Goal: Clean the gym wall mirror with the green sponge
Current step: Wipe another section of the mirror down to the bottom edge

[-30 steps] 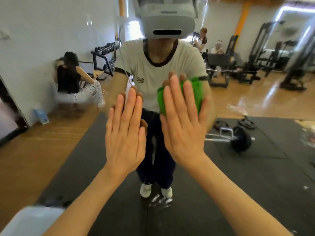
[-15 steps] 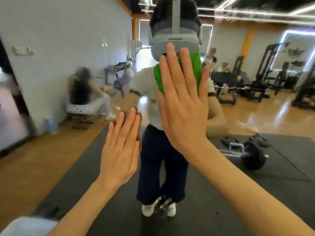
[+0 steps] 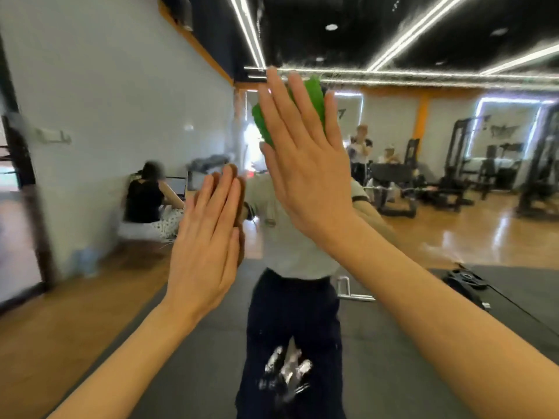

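Up high, the flat right hand point(image 3: 305, 164) presses a bright green sponge point(image 3: 313, 95) against the mirror point(image 3: 106, 101).

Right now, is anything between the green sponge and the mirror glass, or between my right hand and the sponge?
Nothing visible. The right hand presses flat on the green sponge, which lies against the mirror. The left hand rests flat on the glass, lower and to the left, apart from the sponge.
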`<state>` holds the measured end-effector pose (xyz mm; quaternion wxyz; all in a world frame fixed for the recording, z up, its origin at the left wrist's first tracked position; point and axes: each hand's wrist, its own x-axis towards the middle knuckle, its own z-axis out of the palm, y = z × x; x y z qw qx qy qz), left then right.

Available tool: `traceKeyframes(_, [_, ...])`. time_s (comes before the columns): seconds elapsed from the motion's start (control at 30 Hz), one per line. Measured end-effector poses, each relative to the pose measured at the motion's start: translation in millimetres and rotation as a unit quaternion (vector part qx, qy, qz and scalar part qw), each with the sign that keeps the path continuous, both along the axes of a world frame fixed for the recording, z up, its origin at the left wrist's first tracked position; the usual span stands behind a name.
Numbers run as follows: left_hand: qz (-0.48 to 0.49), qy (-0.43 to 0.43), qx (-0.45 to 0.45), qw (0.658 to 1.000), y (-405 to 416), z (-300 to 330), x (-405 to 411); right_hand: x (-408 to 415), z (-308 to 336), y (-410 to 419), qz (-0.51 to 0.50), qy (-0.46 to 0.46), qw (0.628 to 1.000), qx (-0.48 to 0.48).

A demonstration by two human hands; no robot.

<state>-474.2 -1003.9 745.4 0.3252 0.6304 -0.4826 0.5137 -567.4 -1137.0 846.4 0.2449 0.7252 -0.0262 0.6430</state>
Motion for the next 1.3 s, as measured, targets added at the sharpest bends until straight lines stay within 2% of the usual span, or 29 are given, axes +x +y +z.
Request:
traceKeyframes(0.07, [-0.007,-0.013,0.0,1.0,-9,-3,-4,0,-17,-4,-0.014,-0.005,1.0,-0.023])
traceKeyframes(0.17, [-0.001,-0.027,-0.005,1.0,-19,-7,-7,-19,-131,-12,-0.007,0.048,0.999,-0.018])
traceKeyframes(0.23, [0.014,-0.038,0.003,0.999,-21,-8,-5,-35,-189,-19,-0.033,0.102,0.993,-0.049])
traceKeyframes(0.27, [0.022,-0.042,0.007,0.999,-21,-8,-4,-40,-189,-25,-0.043,0.122,0.989,-0.073])
traceKeyframes(0.33, [0.028,-0.047,0.007,0.998,-21,-8,-3,-41,-145,-34,-0.042,0.1,0.991,-0.08])
traceKeyframes(0.43, [0.029,-0.05,0.002,0.998,-22,-7,-5,-38,-34,-43,-0.013,-0.03,0.999,-0.011])
traceKeyframes(0.5, [0.031,-0.058,-0.01,0.998,-24,-7,-5,-36,-4,-44,-0.003,-0.076,0.997,0.015])
traceKeyframes(0.53, [0.033,-0.062,-0.016,0.997,-25,-7,-5,-35,-12,-44,-0.004,-0.081,0.997,0.017])
traceKeyframes(0.6, [0.03,-0.066,-0.026,0.997,-27,-8,-5,-36,-67,-47,-0.015,-0.066,0.998,0.01])
traceKeyframes(0.67, [0.027,-0.065,-0.031,0.997,-29,-9,-5,-43,-144,-50,-0.04,-0.017,0.999,-0.008])
traceKeyframes(0.73, [0.034,-0.069,-0.029,0.997,-28,-8,-4,-54,-188,-54,-0.053,0.043,0.997,-0.037])
traceKeyframes(0.8, [0.037,-0.07,-0.028,0.996,-28,-8,-3,-62,-164,-64,-0.06,0.068,0.993,-0.069])
traceKeyframes(0.87, [0.031,-0.067,-0.028,0.997,-28,-9,-4,-63,-102,-69,-0.056,0.018,0.997,-0.059])
traceKeyframes(0.97, [0.03,-0.072,-0.031,0.996,-28,-9,-4,-62,-22,-72,-0.033,-0.065,0.997,0.007])
traceKeyframes(1.03, [0.036,-0.074,-0.034,0.996,-29,-10,-3,-61,-35,-72,-0.026,-0.084,0.996,0.024])
traceKeyframes(1.1, [0.037,-0.078,-0.042,0.995,-29,-12,-2,-63,-94,-73,-0.025,-0.065,0.997,0.034])
traceKeyframes(1.2, [0.035,-0.081,-0.044,0.995,-30,-13,-1,-71,-181,-72,-0.056,-0.006,0.998,-0.014])
traceKeyframes(1.23, [0.037,-0.079,-0.044,0.995,-30,-13,-1,-75,-184,-74,-0.068,0.014,0.997,-0.036])
traceKeyframes(1.3, [0.043,-0.075,-0.045,0.995,-30,-13,-1,-79,-152,-79,-0.066,0.027,0.996,-0.046])
